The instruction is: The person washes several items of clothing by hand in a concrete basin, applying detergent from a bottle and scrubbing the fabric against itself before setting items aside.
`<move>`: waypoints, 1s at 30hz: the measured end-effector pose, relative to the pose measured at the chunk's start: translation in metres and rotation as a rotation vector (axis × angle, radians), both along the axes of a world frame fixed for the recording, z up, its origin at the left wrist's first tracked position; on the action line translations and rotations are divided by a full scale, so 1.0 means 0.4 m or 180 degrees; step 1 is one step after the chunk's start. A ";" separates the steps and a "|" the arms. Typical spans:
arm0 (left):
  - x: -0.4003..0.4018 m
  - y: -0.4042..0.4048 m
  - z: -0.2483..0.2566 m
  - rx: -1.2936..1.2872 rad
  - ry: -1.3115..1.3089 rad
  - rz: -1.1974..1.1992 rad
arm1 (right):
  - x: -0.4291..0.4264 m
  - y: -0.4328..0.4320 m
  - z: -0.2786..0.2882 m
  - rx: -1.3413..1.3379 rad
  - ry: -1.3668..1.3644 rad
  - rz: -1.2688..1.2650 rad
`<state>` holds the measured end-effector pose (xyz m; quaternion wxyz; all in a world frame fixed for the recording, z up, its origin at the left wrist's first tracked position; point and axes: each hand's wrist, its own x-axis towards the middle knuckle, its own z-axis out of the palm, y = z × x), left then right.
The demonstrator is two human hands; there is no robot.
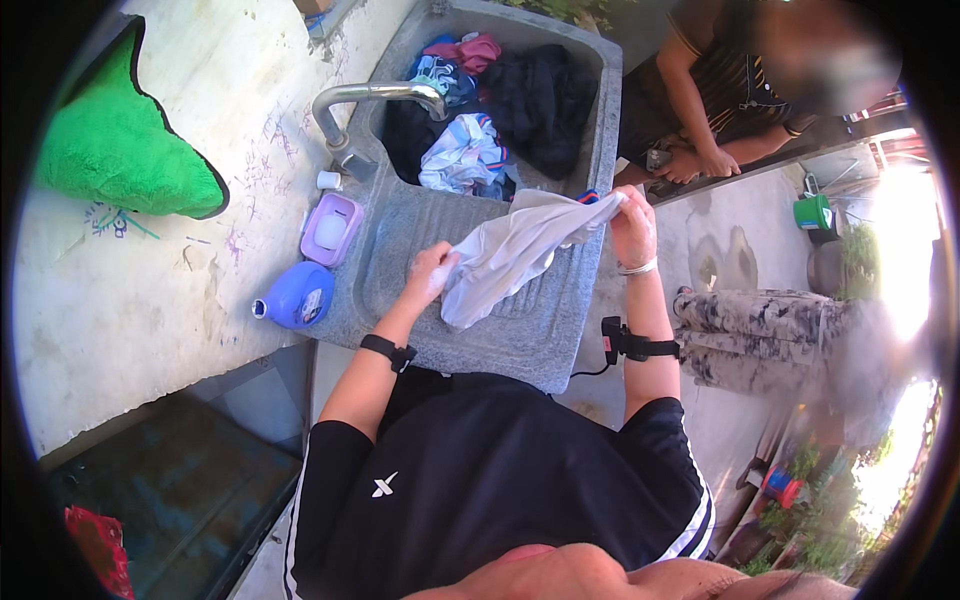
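A pale grey garment (pixel 510 251) is stretched over the ribbed washboard part of a grey stone laundry sink (pixel 465 352). My left hand (pixel 433 270), with what looks like suds on it, grips the cloth's left end. At the other end, my right hand (pixel 634 225) pinches the fabric near a dark blue and orange trim, close to the sink's right rim. Beyond the cloth, the basin holds a white garment with blue and orange edging (pixel 463 154), a black garment (pixel 541 105) and a dark pink cloth (pixel 472 52). A chrome faucet (pixel 379 91) arches over the basin.
Left of the sink, a purple soap dish (pixel 331 229) with white soap, a blue detergent bottle (pixel 300 295) and a white cap (pixel 328 180) stand on the ledge. A green cloth (pixel 135 161) lies farther left. One person (pixel 697 112) leans at the upper right; another (pixel 765 337) is at right.
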<state>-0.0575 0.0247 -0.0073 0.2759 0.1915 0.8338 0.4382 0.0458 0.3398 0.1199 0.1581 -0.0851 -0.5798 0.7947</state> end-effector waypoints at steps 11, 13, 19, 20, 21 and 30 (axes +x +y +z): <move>-0.056 -0.029 0.318 0.3387 -0.1546 0.0887 | -0.075 -0.104 -0.183 0.4194 -0.0615 -0.0387; -0.062 -0.021 0.365 0.3405 -0.1435 0.0715 | -0.111 -0.147 -0.255 0.4474 -0.0978 0.0458; -0.077 -0.073 0.449 0.3416 -0.0894 0.0802 | -0.149 -0.141 -0.170 0.2471 -0.0417 -0.0146; -0.079 -0.088 0.464 0.3545 -0.0779 0.0871 | -0.135 -0.116 -0.099 0.1811 -0.0514 -0.0125; -0.072 -0.105 0.481 0.3541 -0.0536 0.0860 | -0.115 -0.099 -0.024 0.1506 -0.0239 -0.0300; 0.110 -0.131 0.235 -0.0443 -0.0214 -0.1983 | 0.132 0.081 -0.157 0.3477 -0.1706 -0.0088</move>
